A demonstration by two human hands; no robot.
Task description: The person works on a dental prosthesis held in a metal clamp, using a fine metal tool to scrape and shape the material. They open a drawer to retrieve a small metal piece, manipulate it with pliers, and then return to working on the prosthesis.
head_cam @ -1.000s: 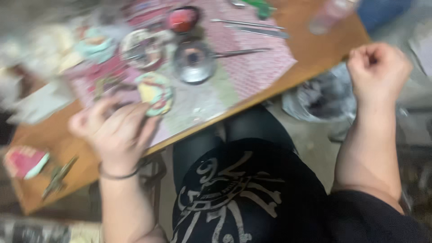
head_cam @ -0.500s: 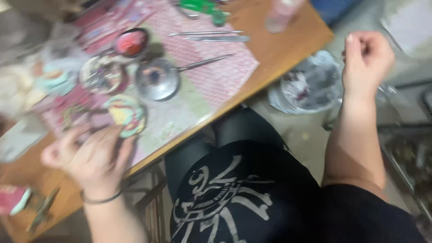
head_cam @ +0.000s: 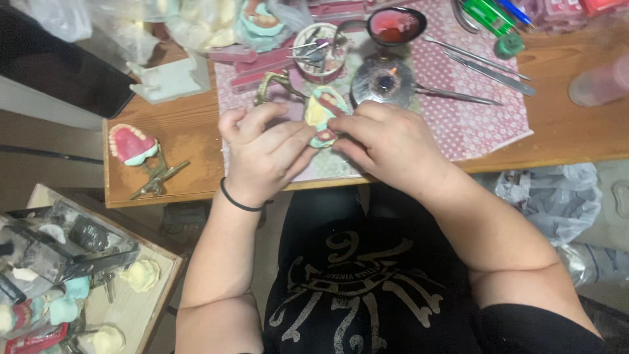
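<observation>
My left hand and right hand both close their fingers around the dental model, just below the burner, its long axis running toward the burner.

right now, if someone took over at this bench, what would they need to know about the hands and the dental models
Left hand: gripping the left side of the dental cast over the bench edge.
Right hand: fingers on the cast's right side, so both hands share it.
Small burner sits lit just behind the cast; metal tools lie on the dotted mat.
A second model on its articulator stands untouched at the left of the table.
How far the work on the cast has got cannot be told.
</observation>
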